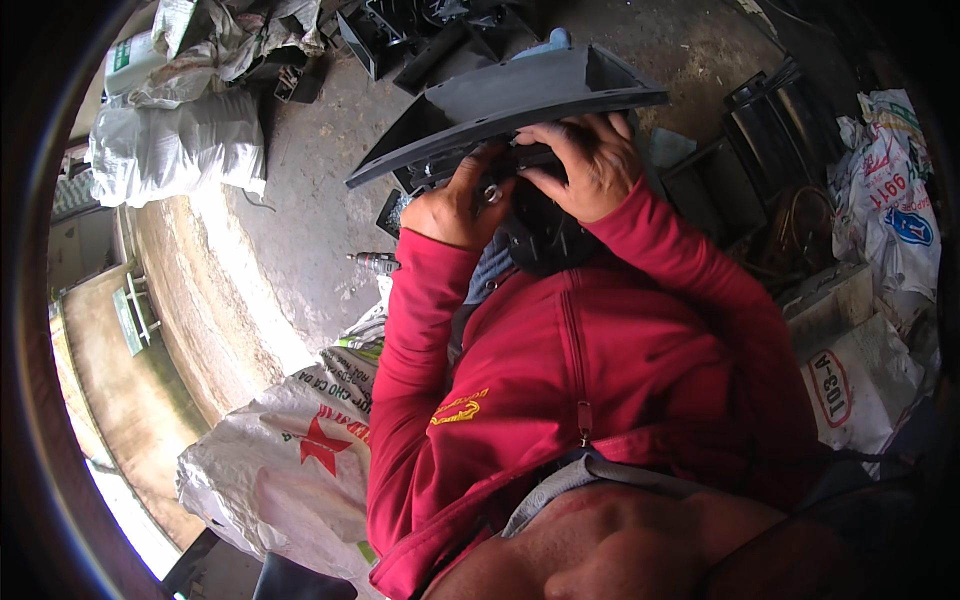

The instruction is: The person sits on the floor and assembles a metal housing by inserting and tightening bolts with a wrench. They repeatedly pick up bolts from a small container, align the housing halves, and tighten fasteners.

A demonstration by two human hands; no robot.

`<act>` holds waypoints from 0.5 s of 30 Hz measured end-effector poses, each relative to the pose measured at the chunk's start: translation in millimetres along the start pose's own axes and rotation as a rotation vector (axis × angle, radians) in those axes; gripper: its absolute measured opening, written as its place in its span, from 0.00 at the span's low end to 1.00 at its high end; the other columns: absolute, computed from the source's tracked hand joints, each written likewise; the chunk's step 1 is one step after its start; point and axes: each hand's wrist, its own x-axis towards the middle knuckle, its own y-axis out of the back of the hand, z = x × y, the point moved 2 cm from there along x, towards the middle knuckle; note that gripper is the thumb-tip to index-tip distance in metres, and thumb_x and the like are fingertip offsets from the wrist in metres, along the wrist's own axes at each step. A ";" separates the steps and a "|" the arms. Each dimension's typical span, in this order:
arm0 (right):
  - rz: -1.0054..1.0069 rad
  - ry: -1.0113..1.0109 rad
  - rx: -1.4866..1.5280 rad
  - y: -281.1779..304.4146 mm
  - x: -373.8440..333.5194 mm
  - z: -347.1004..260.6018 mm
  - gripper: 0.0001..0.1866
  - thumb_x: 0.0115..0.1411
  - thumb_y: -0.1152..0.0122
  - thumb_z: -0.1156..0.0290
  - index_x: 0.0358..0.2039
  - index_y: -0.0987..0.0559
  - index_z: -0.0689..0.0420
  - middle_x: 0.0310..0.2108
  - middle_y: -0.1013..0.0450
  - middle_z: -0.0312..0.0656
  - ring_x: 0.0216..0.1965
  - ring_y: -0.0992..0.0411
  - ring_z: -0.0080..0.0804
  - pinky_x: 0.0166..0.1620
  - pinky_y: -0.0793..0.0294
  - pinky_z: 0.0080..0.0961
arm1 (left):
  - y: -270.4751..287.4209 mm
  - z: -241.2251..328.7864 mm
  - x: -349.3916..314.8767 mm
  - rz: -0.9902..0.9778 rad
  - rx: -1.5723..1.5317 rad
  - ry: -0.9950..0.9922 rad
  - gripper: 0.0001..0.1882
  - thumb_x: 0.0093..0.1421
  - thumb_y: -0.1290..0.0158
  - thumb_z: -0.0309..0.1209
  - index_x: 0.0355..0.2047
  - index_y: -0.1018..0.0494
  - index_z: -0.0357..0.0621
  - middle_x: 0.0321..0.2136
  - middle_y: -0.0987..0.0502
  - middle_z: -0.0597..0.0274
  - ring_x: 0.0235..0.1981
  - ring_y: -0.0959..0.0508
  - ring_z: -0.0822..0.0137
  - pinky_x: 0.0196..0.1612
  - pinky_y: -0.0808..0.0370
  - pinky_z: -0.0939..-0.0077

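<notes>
A large dark grey plastic housing (535, 85), shaped like a shallow open box with a wide flanged rim, is tilted up in front of my chest. My left hand (450, 212) is closed at its near edge, thumb and fingers bent inward. A small shiny round piece (491, 193) shows at those fingers; I cannot make out what it is. My right hand (592, 170) grips the same edge further right, its fingers curled over the rim and thumb pointing toward the left hand. Below the hands, a black part (543, 235) rests against my lap; its shape is partly hidden.
A power driver (375, 262) lies on the floor left of my left forearm, near a small bin of metal pieces (394, 210). Black housings (785, 125) stand at the right; more black parts (430, 40) lie ahead. White sacks (180, 145) surround me, including one (290, 440) beside my left elbow.
</notes>
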 end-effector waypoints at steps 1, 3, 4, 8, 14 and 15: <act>-0.001 0.008 0.000 -0.3 0.0 0.0 0.31 0.43 0.25 0.66 0.49 0.28 0.46 0.41 0.22 0.21 0.47 0.27 0.31 0.54 0.37 0.36 | 1.4 1.9 -0.2 0.029 -0.054 -0.016 0.25 0.52 0.36 0.42 0.50 0.27 0.56 0.28 0.18 0.60 0.21 0.18 0.62 0.22 0.23 0.71; 0.007 0.000 -0.005 -0.6 0.2 0.6 0.31 0.43 0.25 0.66 0.48 0.28 0.46 0.41 0.22 0.21 0.47 0.27 0.30 0.54 0.37 0.36 | 6.6 10.5 1.2 0.086 -0.163 -0.046 0.26 0.52 0.36 0.42 0.51 0.27 0.55 0.28 0.18 0.61 0.21 0.18 0.63 0.22 0.23 0.71; 0.011 -0.004 -0.008 -0.6 0.3 1.0 0.31 0.43 0.25 0.66 0.48 0.28 0.46 0.41 0.22 0.20 0.47 0.27 0.30 0.54 0.37 0.36 | 4.6 9.3 1.7 0.074 -0.115 -0.057 0.26 0.52 0.35 0.42 0.51 0.27 0.55 0.28 0.18 0.61 0.22 0.18 0.63 0.22 0.23 0.71; -0.005 -0.013 0.009 0.3 -1.0 1.1 0.30 0.43 0.25 0.66 0.47 0.27 0.45 0.41 0.22 0.20 0.47 0.28 0.29 0.53 0.37 0.36 | 2.0 0.3 0.2 0.076 -0.108 -0.070 0.27 0.52 0.35 0.42 0.52 0.28 0.55 0.28 0.18 0.61 0.22 0.18 0.63 0.22 0.23 0.71; -0.032 -0.034 0.005 -0.6 -4.5 2.7 0.30 0.43 0.24 0.66 0.48 0.27 0.45 0.41 0.22 0.20 0.46 0.27 0.29 0.53 0.37 0.36 | -0.1 4.4 -0.9 -0.055 -0.005 0.009 0.29 0.51 0.35 0.43 0.53 0.29 0.52 0.29 0.18 0.59 0.23 0.17 0.61 0.23 0.23 0.71; -0.039 -0.034 0.003 0.5 -3.3 1.7 0.30 0.43 0.24 0.65 0.48 0.27 0.45 0.41 0.22 0.20 0.46 0.27 0.29 0.53 0.37 0.36 | -0.5 5.1 0.3 0.009 -0.071 -0.022 0.29 0.51 0.35 0.43 0.52 0.29 0.53 0.29 0.18 0.59 0.23 0.17 0.61 0.23 0.23 0.71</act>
